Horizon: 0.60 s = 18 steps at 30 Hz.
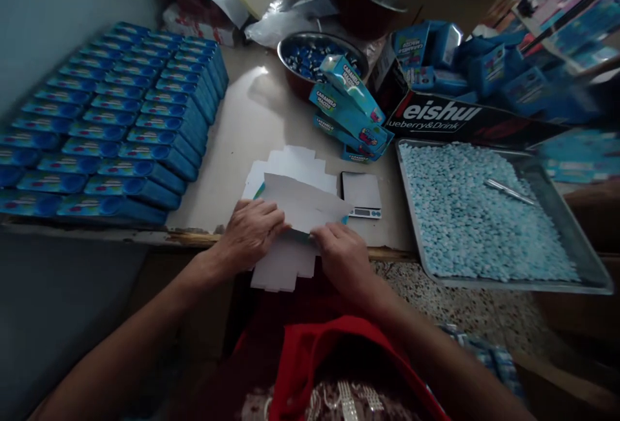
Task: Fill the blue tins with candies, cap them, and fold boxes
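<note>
A folded piece of card, white on the side facing me with bits of blue at its edges, is held between both hands at the table's front edge. My left hand is closed on its left part, and my right hand pinches its lower right corner. Flat white card blanks lie beneath, sticking out behind the held card and over the table edge. Just right of the card sits a small scale.
Rows of blue boxes fill the left side. Behind are a bowl of wrapped sweets, stacked blue boxes and a black carton. A metal tray of pale blue pieces with a metal tool stands right.
</note>
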Each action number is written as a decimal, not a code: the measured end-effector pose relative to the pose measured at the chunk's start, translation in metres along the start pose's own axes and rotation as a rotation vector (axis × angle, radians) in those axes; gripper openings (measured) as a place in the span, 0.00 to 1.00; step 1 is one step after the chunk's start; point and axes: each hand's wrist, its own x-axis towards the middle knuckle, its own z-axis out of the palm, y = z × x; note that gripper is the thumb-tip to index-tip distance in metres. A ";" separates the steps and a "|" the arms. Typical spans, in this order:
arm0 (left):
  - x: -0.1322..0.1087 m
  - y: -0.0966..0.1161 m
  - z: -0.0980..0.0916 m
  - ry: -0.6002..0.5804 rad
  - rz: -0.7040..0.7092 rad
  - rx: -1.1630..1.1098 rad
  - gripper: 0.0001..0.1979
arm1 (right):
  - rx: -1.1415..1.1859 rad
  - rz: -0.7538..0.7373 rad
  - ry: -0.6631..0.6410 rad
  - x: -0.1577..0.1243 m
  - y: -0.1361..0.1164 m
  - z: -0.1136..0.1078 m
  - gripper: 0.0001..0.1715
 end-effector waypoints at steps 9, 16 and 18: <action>-0.008 -0.021 0.014 0.304 0.123 0.018 0.05 | -0.157 -0.196 0.087 0.015 0.020 0.008 0.08; -0.031 -0.018 0.026 0.155 0.198 0.194 0.11 | -0.240 -0.294 0.100 -0.001 0.005 0.025 0.07; -0.025 -0.016 0.031 0.092 0.132 0.242 0.07 | -0.268 -0.259 0.044 0.000 0.001 0.032 0.05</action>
